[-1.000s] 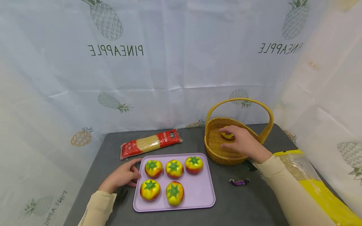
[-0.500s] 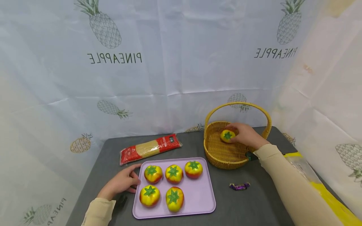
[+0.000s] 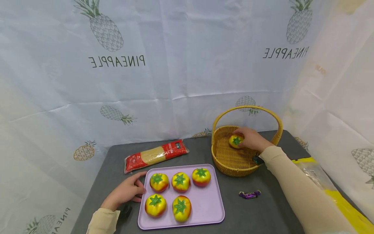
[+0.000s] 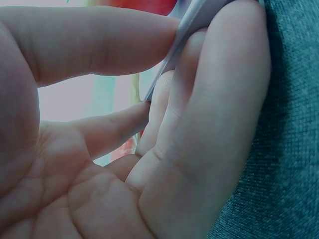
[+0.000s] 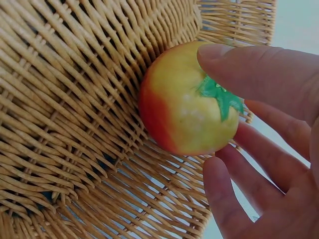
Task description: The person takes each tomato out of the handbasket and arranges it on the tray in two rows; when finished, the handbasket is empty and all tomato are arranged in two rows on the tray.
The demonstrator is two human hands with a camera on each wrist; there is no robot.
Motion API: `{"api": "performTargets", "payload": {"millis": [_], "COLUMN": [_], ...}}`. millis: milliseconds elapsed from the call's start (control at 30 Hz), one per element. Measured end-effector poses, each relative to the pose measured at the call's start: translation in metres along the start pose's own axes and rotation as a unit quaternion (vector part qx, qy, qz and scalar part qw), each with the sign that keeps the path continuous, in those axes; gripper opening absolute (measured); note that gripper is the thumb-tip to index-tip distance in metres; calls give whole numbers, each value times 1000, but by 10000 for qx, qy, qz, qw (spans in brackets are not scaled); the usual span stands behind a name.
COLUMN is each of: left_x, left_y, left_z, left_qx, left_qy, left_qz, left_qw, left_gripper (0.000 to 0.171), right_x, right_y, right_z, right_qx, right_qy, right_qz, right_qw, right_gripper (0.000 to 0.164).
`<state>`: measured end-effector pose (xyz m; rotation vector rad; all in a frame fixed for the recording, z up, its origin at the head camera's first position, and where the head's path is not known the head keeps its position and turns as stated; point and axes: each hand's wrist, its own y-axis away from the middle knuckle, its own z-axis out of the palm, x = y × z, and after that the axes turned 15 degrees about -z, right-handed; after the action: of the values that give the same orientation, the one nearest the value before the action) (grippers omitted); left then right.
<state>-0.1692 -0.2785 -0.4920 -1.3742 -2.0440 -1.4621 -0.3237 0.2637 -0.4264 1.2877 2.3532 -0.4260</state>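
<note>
My right hand (image 3: pixel 250 139) reaches into a wicker basket (image 3: pixel 233 167) with a tall arched handle. Its thumb and fingers hold a yellow-red toy tomato (image 5: pixel 184 104) with a green star-shaped leaf, low against the weave. At the left edge of a lilac tray (image 3: pixel 207 208), my left hand (image 3: pixel 125 190) pinches the rim. In the left wrist view the thumb lies on one side of the tray's edge (image 4: pixel 192 25) and curled fingers on the other. Several matching toy tomatoes (image 3: pixel 180 182) sit on the tray in two rows.
Behind the tray lies a red and yellow pack of noodles (image 3: pixel 155 155). A purple wrapped candy (image 3: pixel 249 194) is in front of the basket. Along the right side, partly behind the right sleeve, lies a yellow and clear bag (image 3: pixel 336 195). A pineapple-print curtain (image 3: pixel 175 71) backs the dark table.
A second ago the right hand was over the basket with fingers apart; it has since gripped the tomato there. The left hand stays at the tray's edge. The head view has tilted slightly upward.
</note>
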Motion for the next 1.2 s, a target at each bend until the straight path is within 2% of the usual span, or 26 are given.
{"api": "performTargets", "payload": {"millis": [367, 767, 967, 1200], "left_x": [0, 2, -1, -1], "left_y": [-2, -1, -2, -3], "left_z": [0, -1, -1, -2], "left_qx": [32, 7, 5, -58], "left_qy": [24, 42, 48, 41], "left_qz": [-8, 19, 14, 90], "left_qw": [10000, 10000, 10000, 9999], "left_gripper": [76, 77, 78, 77], "right_x": [8, 2, -5, -26], "right_y": [-8, -10, -5, 9], "right_z": [3, 6, 2, -4], "right_qx": [-143, -225, -182, -24], "right_qy": [84, 118, 193, 300], "right_qz": [42, 135, 115, -81], "right_qw": [9999, 9996, 9996, 9995], "right_gripper": [63, 69, 67, 69]}}
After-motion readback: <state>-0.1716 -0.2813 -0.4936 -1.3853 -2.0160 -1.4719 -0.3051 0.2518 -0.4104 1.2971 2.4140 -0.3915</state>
